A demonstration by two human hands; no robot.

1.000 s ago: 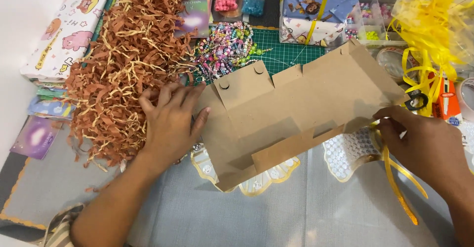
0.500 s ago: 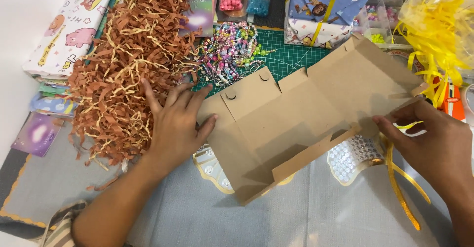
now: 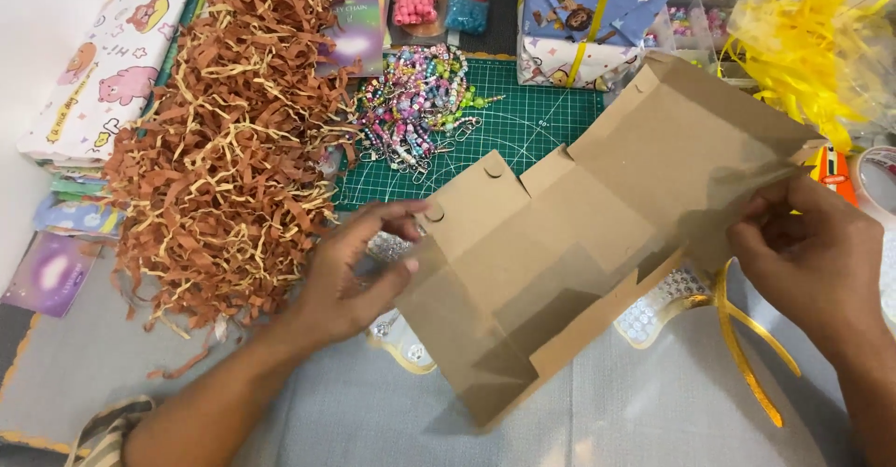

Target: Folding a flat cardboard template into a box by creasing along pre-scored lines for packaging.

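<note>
Near the middle of the tabletop (image 3: 308, 420), seen from the head camera, the brown cardboard box (image 3: 569, 234) lies only part-folded, its flaps raised and nothing inside. Left hand (image 3: 359, 276) pinches its left flap, right hand (image 3: 807, 252) grips its right edge; the shredded paper (image 3: 219, 150) waits unused along the left edge.
</note>
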